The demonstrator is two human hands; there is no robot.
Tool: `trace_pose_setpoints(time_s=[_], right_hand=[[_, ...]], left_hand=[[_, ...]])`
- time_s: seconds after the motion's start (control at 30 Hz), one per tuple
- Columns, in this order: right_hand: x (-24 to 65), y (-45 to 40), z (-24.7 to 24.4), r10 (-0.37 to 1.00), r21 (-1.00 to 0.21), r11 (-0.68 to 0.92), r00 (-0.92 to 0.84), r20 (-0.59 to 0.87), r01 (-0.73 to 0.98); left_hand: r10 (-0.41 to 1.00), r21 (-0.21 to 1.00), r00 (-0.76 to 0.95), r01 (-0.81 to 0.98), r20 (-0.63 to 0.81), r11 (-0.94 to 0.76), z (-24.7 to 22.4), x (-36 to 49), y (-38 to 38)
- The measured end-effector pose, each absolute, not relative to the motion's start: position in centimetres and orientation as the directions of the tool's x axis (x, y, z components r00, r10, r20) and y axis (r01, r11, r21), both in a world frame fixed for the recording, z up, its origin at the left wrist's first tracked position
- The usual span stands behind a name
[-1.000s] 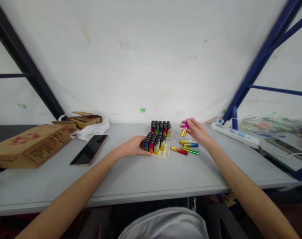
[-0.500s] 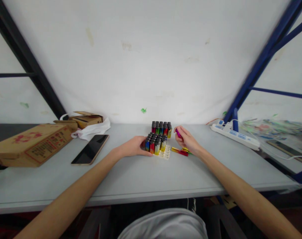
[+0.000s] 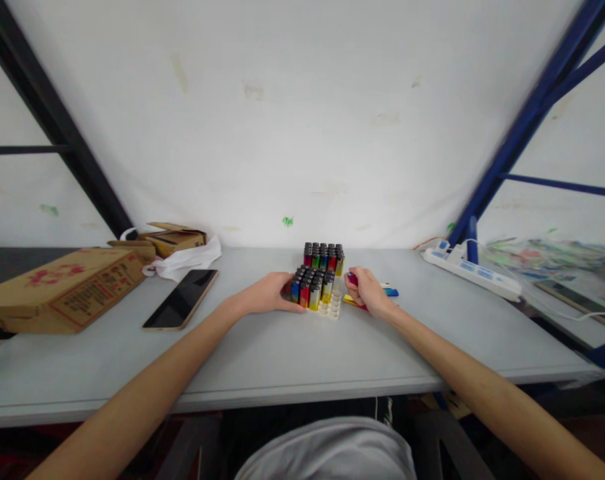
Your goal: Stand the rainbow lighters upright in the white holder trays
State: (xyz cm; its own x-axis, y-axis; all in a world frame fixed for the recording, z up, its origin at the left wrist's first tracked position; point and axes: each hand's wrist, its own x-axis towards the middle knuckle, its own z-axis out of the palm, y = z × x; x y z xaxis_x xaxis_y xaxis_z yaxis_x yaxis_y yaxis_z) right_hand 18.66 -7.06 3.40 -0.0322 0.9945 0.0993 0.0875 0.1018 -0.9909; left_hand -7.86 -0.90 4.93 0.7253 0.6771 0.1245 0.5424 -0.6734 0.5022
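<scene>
My left hand is closed around the left side of the front group of lighters, thumb at the near side. These black-topped lighters stand upright in a white tray, whose bare cells show along its right side. My right hand is closed on a purple lighter, just right of the tray. Under that hand lies a red and yellow lighter, partly hidden. Just beyond the hand lies a blue lighter. A second group of upright lighters stands behind the first.
On the left are a dark-screened phone, a cardboard box, a smaller open carton and a white plastic bag. A white power strip lies on the right. A wall rises behind the table.
My right hand has moved slightly left and nearer the tray with the purple lighter, uncovering a blue lighter on the table. My left hand stays in place.
</scene>
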Motion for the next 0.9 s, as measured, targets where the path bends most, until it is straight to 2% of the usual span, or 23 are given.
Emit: trace_pose_setpoints(time_s=[0.13, 0.27, 0.4, 0.6, 0.67, 0.83, 0.9], right_hand=[[19.0, -6.8, 3.2, 0.994, -0.99, 0.106, -0.022, 0.105, 0.088], [19.4, -6.6, 3.3, 0.99, -0.976, 0.133, -0.072, 0.122, 0.17], [19.4, -7.3, 4.1, 0.946, -0.936, 0.3, -0.185, 0.267, 0.185], [19.3, -8.2, 5.0, 0.844, -0.736, 0.536, -0.27, 0.463, 0.414], [19.3, -8.3, 4.8, 0.828, -0.679, 0.56, -0.297, 0.475, 0.474], [19.5, -8.2, 4.2, 0.859, -0.675, 0.512, -0.3, 0.414, 0.532], [19.5, -8.1, 4.1, 0.849, -0.627, 0.528, -0.334, 0.41, 0.572]], left_hand=[[0.674, 0.509, 0.729, 0.538, 0.118, -0.671, 5.0, -7.9, -0.9], [0.673, 0.499, 0.729, 0.54, 0.125, -0.678, 4.9, -7.9, -0.9], [0.678, 0.493, 0.724, 0.547, 0.127, -0.677, 4.8, -7.9, -0.8], [0.677, 0.519, 0.725, 0.535, 0.123, -0.667, 5.0, -7.8, -1.0], [0.682, 0.52, 0.722, 0.541, 0.117, -0.661, 4.9, -7.8, -1.0], [0.679, 0.533, 0.725, 0.532, 0.114, -0.658, 4.8, -7.9, -0.9], [0.682, 0.528, 0.723, 0.537, 0.113, -0.657, 4.8, -7.9, -0.9]])
